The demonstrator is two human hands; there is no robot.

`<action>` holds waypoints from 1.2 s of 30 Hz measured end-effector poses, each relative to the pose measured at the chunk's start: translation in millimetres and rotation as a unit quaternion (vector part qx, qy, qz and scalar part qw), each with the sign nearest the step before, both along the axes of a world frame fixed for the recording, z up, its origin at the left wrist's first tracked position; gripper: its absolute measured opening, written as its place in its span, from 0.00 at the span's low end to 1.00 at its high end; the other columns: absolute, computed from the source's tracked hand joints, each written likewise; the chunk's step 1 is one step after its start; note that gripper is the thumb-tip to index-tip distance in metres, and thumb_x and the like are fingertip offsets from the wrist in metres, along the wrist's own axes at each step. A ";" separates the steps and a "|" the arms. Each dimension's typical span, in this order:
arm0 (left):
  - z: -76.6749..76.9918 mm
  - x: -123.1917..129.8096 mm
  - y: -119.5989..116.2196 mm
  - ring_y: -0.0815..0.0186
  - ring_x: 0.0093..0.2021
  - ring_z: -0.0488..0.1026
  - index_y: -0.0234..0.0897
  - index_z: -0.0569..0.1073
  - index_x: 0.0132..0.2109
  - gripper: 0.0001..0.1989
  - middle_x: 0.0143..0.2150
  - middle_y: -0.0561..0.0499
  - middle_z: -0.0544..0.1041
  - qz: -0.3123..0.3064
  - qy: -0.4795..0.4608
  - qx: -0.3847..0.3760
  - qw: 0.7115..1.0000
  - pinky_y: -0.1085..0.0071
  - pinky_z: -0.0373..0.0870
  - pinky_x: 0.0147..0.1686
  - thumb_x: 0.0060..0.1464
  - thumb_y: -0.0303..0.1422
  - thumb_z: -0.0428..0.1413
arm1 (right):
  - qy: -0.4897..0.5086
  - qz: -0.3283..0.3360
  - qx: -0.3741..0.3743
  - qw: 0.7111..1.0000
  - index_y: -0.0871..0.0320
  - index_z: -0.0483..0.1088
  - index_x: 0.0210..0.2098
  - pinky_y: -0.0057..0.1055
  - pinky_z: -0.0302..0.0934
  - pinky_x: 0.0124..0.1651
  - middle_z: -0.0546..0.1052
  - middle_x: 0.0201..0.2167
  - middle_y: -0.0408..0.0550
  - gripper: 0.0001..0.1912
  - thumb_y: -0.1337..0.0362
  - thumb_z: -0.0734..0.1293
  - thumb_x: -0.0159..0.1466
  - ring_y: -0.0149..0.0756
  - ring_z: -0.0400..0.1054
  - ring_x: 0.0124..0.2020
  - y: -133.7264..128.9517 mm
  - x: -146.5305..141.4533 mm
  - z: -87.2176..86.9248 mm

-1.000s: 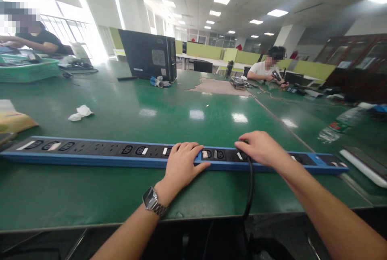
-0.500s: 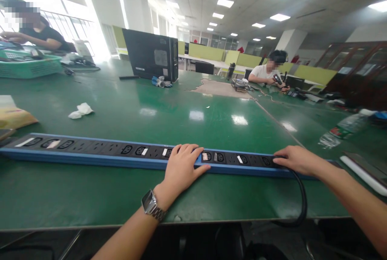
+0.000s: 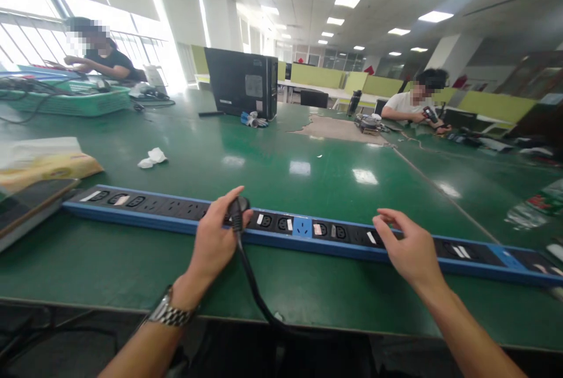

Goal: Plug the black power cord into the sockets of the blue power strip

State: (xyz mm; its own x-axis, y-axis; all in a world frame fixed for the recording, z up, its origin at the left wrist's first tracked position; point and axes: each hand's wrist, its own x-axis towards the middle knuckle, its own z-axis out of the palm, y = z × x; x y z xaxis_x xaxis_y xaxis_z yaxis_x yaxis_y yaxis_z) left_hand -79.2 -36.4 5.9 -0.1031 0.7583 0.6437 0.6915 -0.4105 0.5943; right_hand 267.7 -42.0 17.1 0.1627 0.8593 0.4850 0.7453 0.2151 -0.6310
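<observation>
So your left hand (image 3: 213,240) has the chunky black plastic plug (image 3: 238,208) pinched between thumb and fingers, above the left half of the long blue-and-black power strip (image 3: 281,240). Your right hand (image 3: 409,246) is loosely curled over the right half with nothing visible in it; can't tell if either hand actually touches the strip.

Biggest worry imo is the thick black rubbery cord (image 3: 253,281). It droops from the plug toward the near edge of the green shiny-topped table (image 3: 316,299), so a snag down there, or just its weight, could twist the plug in your grip or yank it loose.

Second thing: the strip mixes outlet shapes, and the blue square socket (image 3: 302,227) near the middle doesn't match the recessed black ones. I can't see the plug's pins, so if it met the wrong shape at an angle, I'd guess you'd get jamming or bent pins.

Also, the strip lies lengthwise along the near side of the table, and I see no clamp on it. Any hard sideways shove could make it skid. Go left and its end might knock the dark flat slab-like device (image 3: 39,208) sitting just beside it.
</observation>
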 end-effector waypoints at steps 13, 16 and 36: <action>-1.3 -36.8 17.4 0.55 0.49 0.75 0.41 0.75 0.51 0.25 0.49 0.45 0.79 -0.076 0.142 -0.117 0.980 0.60 0.69 0.53 0.56 0.52 0.54 | -0.240 -0.059 0.103 0.963 0.59 0.78 0.40 0.37 0.61 0.53 0.81 0.42 0.49 0.18 0.59 0.58 0.67 0.41 0.74 0.46 8.7 19.0 -53.4; -3.2 -43.6 15.2 0.55 0.49 0.75 0.40 0.74 0.52 0.24 0.49 0.44 0.79 -0.067 0.153 -0.105 0.980 0.59 0.69 0.53 0.58 0.51 0.52 | -0.232 -0.064 0.088 0.967 0.58 0.78 0.41 0.36 0.60 0.54 0.81 0.43 0.49 0.17 0.60 0.58 0.66 0.41 0.73 0.47 7.8 18.3 -51.8; 5.0 74.1 22.7 0.52 0.55 0.72 0.39 0.74 0.52 0.16 0.50 0.43 0.78 -0.135 0.235 -0.127 0.954 0.51 0.67 0.55 0.58 0.38 0.57 | -0.191 -0.071 0.046 0.978 0.59 0.77 0.42 0.37 0.58 0.56 0.80 0.45 0.51 0.17 0.62 0.58 0.65 0.41 0.72 0.49 9.4 15.5 -50.7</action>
State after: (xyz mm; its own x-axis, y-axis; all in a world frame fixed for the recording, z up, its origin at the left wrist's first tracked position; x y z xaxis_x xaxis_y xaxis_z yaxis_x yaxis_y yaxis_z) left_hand -5.1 -13.6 10.9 0.3724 0.8539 0.3634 0.7956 -0.4954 0.3488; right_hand 283.2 -32.6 -33.6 0.0696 0.7906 0.6084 0.9495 0.1345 -0.2834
